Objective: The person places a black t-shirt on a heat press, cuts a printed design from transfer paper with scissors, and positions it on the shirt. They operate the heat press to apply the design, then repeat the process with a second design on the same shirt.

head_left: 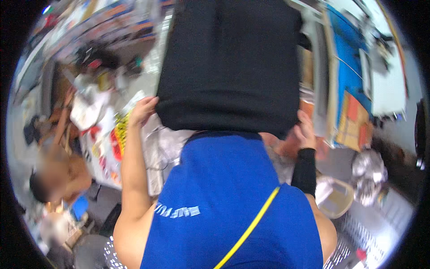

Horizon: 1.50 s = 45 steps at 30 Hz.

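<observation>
A wide black cloth [230,67] stretches away in front of me, smooth on top, with a folded or rolled near edge close to my waist. My left hand [144,110] is closed on its left edge near the lower corner. At the opposite corner my right hand [305,130] grips the right edge, with a black sleeve over that forearm. The cloth hides whatever lies beneath it and parts of the fingers.
A cluttered table with a yellow patterned bag [120,130] stands left; people sit beyond it. On the right are a blue panel [347,54], a cardboard piece [354,121], an oval tub [336,199] and clear plastic bags [369,172]. The surroundings are blurred.
</observation>
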### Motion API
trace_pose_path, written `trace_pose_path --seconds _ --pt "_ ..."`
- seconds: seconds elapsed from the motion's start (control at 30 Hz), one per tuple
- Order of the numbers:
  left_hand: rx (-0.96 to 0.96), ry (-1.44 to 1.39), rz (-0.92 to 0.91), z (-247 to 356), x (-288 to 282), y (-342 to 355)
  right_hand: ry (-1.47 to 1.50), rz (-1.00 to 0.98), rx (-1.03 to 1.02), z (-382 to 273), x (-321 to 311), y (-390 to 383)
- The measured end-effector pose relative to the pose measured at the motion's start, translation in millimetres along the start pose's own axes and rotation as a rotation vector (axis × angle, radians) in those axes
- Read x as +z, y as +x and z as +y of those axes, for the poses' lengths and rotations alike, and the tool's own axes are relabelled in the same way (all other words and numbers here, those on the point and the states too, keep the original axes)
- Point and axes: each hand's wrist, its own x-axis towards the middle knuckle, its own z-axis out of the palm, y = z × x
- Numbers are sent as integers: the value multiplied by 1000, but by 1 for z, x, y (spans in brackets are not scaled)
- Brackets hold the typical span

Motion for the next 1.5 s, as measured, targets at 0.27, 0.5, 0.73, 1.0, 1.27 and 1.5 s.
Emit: trace_pose_path --seconds 0.27,0.5,0.73,1.0,1.27,1.5 --pt "163 -292 -33 -15 16 1 99 -124 -81 6 1 -1" --pt "-35 612 75 -4 19 25 7 -61 -149 18 35 1" --pt "790 530 346 221 35 24 -432 192 -189 -32 57 45" --pt "1292 185 351 456 80 -62 -966 306 -448 -77 114 42" --pt "870 709 406 216 117 29 -1042 355 -522 -68 111 41" --pt "413 614 478 86 126 7 -1150 398 -434 -81 120 31"
